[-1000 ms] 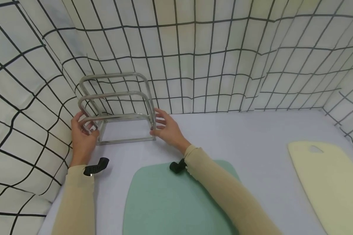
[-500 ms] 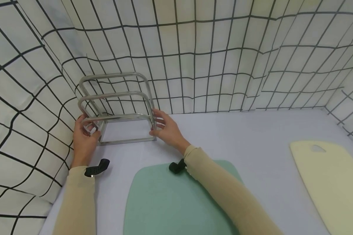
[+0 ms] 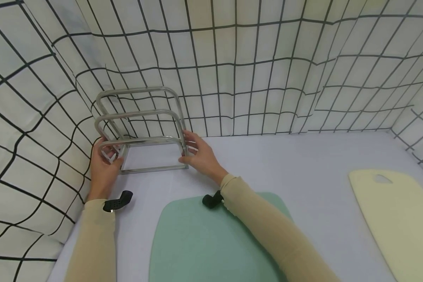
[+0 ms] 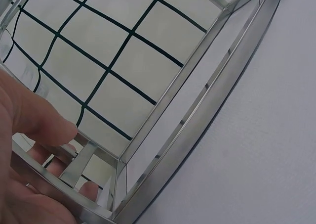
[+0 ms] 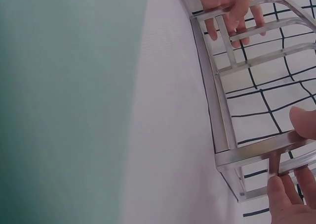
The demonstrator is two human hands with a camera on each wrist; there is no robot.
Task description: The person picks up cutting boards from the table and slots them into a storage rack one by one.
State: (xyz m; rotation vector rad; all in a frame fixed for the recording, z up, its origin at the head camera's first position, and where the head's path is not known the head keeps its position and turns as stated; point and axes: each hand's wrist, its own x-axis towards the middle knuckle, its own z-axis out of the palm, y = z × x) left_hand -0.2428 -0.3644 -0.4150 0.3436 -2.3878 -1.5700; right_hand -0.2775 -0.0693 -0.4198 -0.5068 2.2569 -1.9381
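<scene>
A silver metal rack (image 3: 137,114) with three rounded hoops stands on the white tabletop at the back left. My left hand (image 3: 103,168) grips the rack's left side near its base; in the left wrist view the thumb (image 4: 52,127) lies over the bars and the fingertips (image 4: 90,189) come through from behind. On the opposite side my right hand (image 3: 202,156) holds the right upright low down, thumb in front and fingers behind. Both hands and the rack's side frame (image 5: 266,150) appear in the right wrist view.
A green cutting board (image 3: 204,235) lies flat in front of the rack, partly under the right forearm. To the right lies a cream cutting board (image 3: 394,215) with a handle hole. Grid-patterned cloth walls (image 3: 243,78) rise close behind and to the left of the rack.
My left hand has shifted slightly right, closer in against the rack's left side. The right hand keeps its hold, and the rack stays in place.
</scene>
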